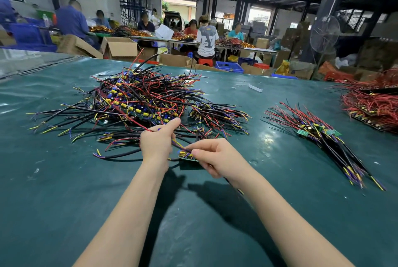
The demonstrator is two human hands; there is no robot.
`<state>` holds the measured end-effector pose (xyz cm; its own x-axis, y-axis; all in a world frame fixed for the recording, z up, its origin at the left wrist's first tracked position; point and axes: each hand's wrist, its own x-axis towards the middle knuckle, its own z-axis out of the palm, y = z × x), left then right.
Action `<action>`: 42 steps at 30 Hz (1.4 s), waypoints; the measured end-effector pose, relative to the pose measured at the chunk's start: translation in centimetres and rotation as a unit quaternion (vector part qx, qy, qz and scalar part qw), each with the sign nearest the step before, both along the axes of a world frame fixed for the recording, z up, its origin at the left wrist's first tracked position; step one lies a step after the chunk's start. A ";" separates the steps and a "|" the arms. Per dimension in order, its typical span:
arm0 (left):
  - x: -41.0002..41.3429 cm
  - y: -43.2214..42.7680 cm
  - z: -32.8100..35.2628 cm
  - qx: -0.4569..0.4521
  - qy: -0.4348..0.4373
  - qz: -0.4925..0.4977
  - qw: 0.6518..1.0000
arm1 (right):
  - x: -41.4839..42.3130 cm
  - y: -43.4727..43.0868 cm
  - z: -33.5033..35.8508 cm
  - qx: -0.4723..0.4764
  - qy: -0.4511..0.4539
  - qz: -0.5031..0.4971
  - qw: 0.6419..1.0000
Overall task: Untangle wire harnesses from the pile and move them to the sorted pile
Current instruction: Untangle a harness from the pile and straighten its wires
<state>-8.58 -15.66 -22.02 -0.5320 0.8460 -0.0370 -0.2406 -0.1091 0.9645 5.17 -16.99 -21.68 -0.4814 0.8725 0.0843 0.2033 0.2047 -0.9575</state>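
Just in front of the tangled pile, the right hand (217,157) pinches one harness (187,155) between thumb and fingertips. It grips at the small green board with its yellow barrel-shaped parts, probably because the stiff end gives the firmest grip. Beside it and nearer the pile, the left hand (156,144) has its fingers curled round the harness's thin leads, with one finger stretched toward the heap. This looks like a way to slide the leads free of the knot. The harness hangs between the two hands, above the glossy, creased teal table cover (64,180). The tangled pile (137,98) is a springy mass of black-sheathed cables and red, yellow and blue strands pointing every way. Well to its right, the sorted pile (318,135) lies combed in one direction, boards together. Further right sits a red-wire heap (374,103). Beyond the pile, workers (206,36) sit at long tables.
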 end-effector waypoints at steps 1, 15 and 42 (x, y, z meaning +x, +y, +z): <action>-0.3 0.1 0.0 0.015 -0.021 0.003 1.000 | 0.2 0.0 0.0 -0.043 0.016 0.006 0.999; -3.1 1.1 -1.3 -0.020 0.134 0.210 0.968 | 0.5 0.1 -0.2 -0.141 0.028 0.082 0.986; 0.8 -0.9 0.6 -0.105 0.093 -0.431 0.891 | 0.3 0.7 -0.7 -0.121 0.063 -0.040 0.990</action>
<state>-7.77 -16.54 -21.40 0.2994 0.9278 -0.2226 0.0184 0.2276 0.9736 5.51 -16.26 -22.42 -0.4080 0.9098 -0.0767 0.0858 -0.0454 -0.9953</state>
